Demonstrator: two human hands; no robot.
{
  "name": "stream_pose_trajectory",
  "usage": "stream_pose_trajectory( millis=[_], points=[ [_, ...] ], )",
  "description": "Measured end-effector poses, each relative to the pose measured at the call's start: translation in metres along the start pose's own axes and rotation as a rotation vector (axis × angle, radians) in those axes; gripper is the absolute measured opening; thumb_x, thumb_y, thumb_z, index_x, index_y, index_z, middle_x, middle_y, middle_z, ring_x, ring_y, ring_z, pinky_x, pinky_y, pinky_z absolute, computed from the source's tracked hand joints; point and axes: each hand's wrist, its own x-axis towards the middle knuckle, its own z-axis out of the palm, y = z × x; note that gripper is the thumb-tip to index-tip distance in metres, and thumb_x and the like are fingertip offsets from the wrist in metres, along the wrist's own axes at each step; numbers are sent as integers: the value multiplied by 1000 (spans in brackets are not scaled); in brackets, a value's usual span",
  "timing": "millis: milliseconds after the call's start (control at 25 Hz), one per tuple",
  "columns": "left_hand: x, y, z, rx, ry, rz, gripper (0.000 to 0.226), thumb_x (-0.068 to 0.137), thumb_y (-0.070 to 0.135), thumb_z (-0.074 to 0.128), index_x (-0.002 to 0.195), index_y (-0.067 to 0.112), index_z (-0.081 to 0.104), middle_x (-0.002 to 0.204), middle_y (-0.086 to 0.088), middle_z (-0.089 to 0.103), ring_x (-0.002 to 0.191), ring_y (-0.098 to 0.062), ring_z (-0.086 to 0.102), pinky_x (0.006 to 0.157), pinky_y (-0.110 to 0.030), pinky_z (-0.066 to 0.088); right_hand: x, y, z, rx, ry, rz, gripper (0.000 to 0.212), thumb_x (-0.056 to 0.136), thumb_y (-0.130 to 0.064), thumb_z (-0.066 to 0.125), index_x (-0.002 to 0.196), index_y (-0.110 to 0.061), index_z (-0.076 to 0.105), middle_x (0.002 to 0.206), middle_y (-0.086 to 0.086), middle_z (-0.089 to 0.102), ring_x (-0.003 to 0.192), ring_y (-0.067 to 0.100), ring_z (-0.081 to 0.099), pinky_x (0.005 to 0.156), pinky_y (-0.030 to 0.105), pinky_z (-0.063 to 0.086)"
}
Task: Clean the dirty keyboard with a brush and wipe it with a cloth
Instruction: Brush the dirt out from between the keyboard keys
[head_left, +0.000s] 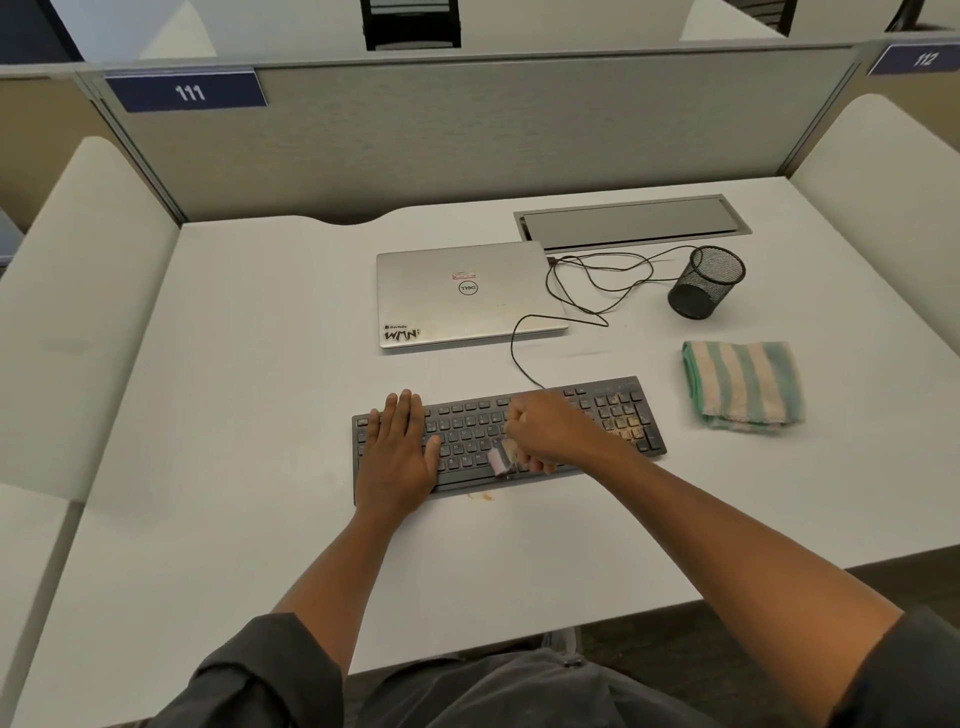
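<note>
A: Where's the keyboard?

B: Black one, flat on the white counter, near the front edge, just in front of the laptop. Brownish dirt on the numpad keys at the right end. A few crumbs on the counter right by its front edge too.

A: Hands?

B: Left hand lies flat on the left part of the kbd, fingers straight, palm down, pressing on the keys. Right hand is a fist over the middle, fingers curled round the brush.

A: Brush look like?

B: Small, pale pinkish end sticking out below the fist, touching the lower key rows. It's blurred, so can't tell more.

A: Cloth?

B: Cloth, green & cream stripes, folded, on the counter right of the kbd, apart from it. Nobody's touching it.

A: Other stuff?

B: Silver laptop, lid shut, stickers on it. Thin black cable runs from the kbd's back edge, loops right of the laptop. Black mesh cup upright behind the cloth. Grey cable hatch set into the counter at the back. Divider panel behind, label "111" at its upper left.
</note>
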Motion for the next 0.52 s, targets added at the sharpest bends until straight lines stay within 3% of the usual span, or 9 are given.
stream_pose_trajectory(
  millis=[120, 240, 440, 520],
  points=[
    [1, -1, 1, -1, 5, 0, 77, 98, 51, 10, 161, 8, 16, 168, -10, 15, 157, -24, 6, 127, -41, -2, 2, 0, -3, -56, 71, 62, 20, 95, -4, 43, 91, 1, 62, 76, 17, 73, 61, 27, 71, 49, 31, 55],
    [0, -1, 1, 9, 8, 0, 76, 98, 50, 11, 161, 7, 17, 168, -11, 16, 156, -25, 8, 127, -43, 1, -2, 2, 0, 26, 30, -1, 18, 99, -9, 42, 91, -4, 57, 75, 17, 73, 50, 19, 64, 42, 25, 49],
    [0, 0, 1, 4, 8, -2, 75, 99, 49, 13, 161, 7, 18, 168, -11, 17, 156, -25, 9, 127, -43, 2, -1, 7, -1, -12, 89, 58, 18, 95, -5, 41, 91, -1, 59, 75, 17, 73, 58, 26, 68, 49, 31, 52],
    [-1, 0, 1, -1, 17, -1, 74, 99, 48, 14, 160, 6, 20, 167, -11, 19, 156, -26, 11, 127, -44, 4, -5, 6, 0, 52, 75, 11, 18, 97, -7, 40, 88, -4, 55, 74, 18, 72, 53, 24, 65, 45, 28, 50]
  ],
)
